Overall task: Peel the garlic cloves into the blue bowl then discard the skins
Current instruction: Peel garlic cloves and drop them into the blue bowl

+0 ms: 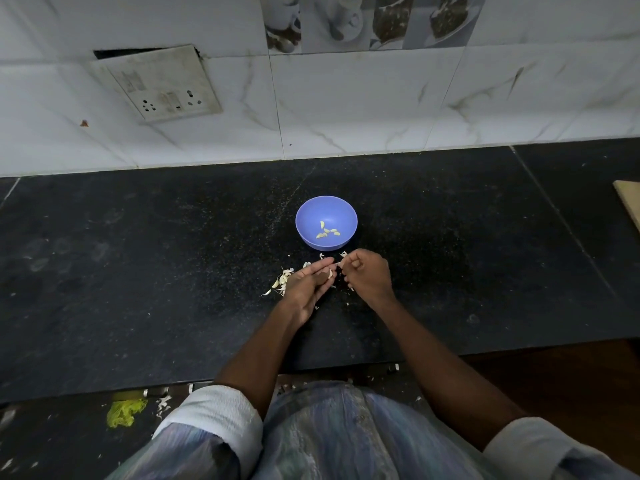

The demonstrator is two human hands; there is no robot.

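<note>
Down at the counter's near edge, your sleeves frame the view, with bits of skin and a yellow mesh scrap (125, 413) lying below the counter's lip. Your hands meet just short of the bowl. Your left hand (309, 283) lies with fingers fairly straight, cradling a garlic clove (330, 274) at the fingertips; I judge it's steadying the clove so the other hand can strip it. Your right hand (367, 274) curls in tight, fingers pinching at what looks like a shred of skin, though it's too small to be sure. Just left of your left hand sits a small heap of garlic pieces and skins (281, 280) on the black counter (138, 271), close by for the next pick. Right beyond your knuckles, the blue bowl (306, 216) holds a few peeled cloves (327, 231), near enough for a short drop. Nothing blocks that path. Further back, a switch plate (161, 83) hangs on the tiled wall, and a wooden board (630, 202) peeks in at the right.
</note>
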